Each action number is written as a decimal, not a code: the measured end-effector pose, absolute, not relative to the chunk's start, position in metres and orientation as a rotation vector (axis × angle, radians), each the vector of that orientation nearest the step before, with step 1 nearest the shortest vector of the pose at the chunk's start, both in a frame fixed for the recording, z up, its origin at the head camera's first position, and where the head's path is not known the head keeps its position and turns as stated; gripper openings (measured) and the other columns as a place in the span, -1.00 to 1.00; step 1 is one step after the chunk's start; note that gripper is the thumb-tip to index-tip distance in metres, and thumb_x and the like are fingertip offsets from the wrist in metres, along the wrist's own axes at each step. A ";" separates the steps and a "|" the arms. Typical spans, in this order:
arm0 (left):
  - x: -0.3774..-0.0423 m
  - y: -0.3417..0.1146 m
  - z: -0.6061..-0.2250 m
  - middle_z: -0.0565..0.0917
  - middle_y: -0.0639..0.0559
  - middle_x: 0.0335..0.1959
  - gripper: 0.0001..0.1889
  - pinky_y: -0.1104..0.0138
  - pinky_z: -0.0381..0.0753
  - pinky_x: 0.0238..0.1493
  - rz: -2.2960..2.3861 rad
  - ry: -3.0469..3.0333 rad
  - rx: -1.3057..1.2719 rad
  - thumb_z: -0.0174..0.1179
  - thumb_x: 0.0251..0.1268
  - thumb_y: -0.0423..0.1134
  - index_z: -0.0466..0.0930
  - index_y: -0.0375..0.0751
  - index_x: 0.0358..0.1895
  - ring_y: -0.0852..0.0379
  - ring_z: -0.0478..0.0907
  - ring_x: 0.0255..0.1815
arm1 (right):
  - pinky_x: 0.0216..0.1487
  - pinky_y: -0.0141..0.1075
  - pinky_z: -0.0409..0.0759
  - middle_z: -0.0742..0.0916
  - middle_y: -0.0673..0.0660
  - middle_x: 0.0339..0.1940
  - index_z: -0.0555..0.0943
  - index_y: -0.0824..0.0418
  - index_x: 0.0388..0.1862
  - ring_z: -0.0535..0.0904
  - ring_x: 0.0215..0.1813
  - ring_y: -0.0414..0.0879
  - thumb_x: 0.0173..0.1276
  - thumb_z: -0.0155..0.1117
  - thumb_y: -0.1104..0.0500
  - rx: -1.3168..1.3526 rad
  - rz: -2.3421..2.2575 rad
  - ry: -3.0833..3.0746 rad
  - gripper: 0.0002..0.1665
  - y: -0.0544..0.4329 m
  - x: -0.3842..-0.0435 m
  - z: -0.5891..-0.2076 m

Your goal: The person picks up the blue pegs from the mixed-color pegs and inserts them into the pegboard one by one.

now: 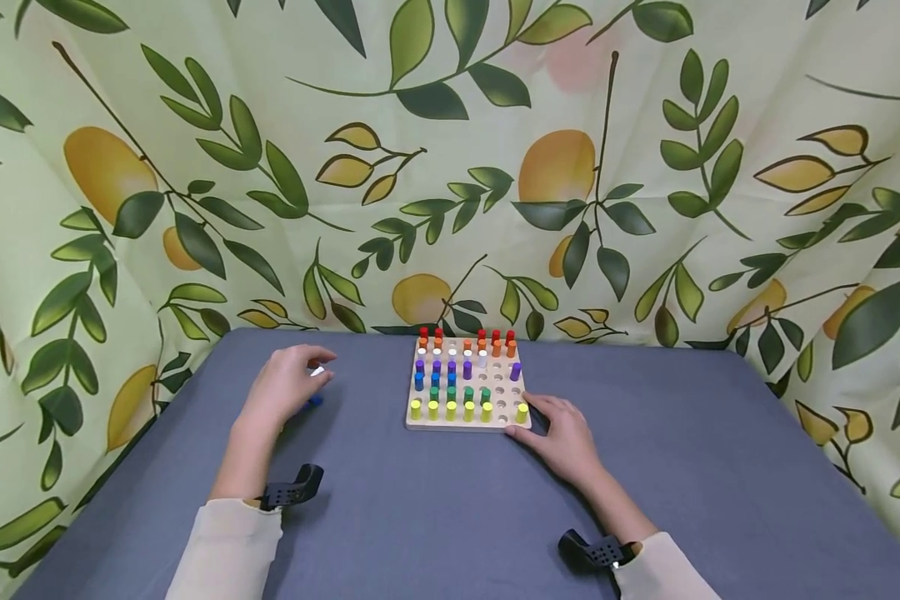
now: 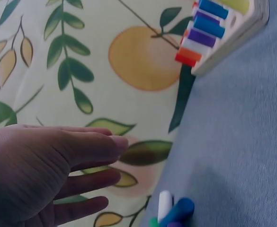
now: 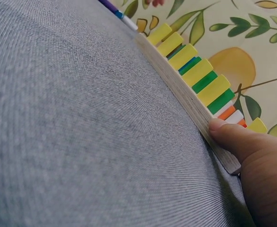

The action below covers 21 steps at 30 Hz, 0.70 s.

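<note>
A wooden pegboard (image 1: pixel 465 427) lies on the table, with rows of coloured pegs standing in it and some bare holes toward its right side. My right hand (image 1: pixel 562 437) holds its near right corner. In the right wrist view the thumb (image 3: pixel 233 137) lies against the board's front edge, beside the yellow pegs (image 3: pixel 214 90). To the left of the board, my left hand (image 1: pixel 288 387) hovers over loose pegs. The left wrist view shows its fingers (image 2: pixel 91 182) loosely extended with nothing between them. Below them are a blue peg (image 2: pixel 180 210) and a white peg (image 2: pixel 165 203), partly cut off.
A grey-blue cloth (image 1: pixel 435 517) covers the table. Right behind its far edge hangs a curtain (image 1: pixel 450 167) printed with leaves and fruit. Each wrist wears a black strap (image 1: pixel 292 487). In the right wrist view, loose pegs (image 3: pixel 114 9) lie beyond the board's left end.
</note>
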<state>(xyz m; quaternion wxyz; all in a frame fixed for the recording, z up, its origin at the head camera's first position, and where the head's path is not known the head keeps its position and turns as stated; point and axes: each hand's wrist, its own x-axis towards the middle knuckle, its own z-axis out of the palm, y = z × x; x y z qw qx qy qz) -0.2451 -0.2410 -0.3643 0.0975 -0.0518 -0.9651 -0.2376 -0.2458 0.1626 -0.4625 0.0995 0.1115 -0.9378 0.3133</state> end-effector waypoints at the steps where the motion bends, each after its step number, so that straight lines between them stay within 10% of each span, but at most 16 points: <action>1: -0.245 -0.243 -0.365 0.73 -0.25 0.07 -0.68 -0.13 0.59 0.10 -0.708 -2.856 -0.146 0.26 0.38 -0.28 0.68 -0.23 0.16 -0.23 0.64 0.14 | 0.42 0.25 0.34 0.68 0.26 0.27 0.56 0.19 0.37 0.50 0.38 0.26 0.22 0.48 -0.19 0.330 0.922 -2.773 -0.18 0.163 -0.246 -0.462; 21: -0.251 -0.265 -0.383 0.75 -0.29 0.00 -0.62 -0.08 0.62 0.04 -0.701 -3.015 -0.180 0.40 0.16 -0.31 0.71 -0.28 0.09 -0.19 0.70 0.01 | 0.39 0.22 0.38 0.69 0.26 0.25 0.57 0.22 0.35 0.53 0.34 0.24 0.21 0.48 -0.20 0.356 0.885 -2.760 -0.17 0.164 -0.247 -0.463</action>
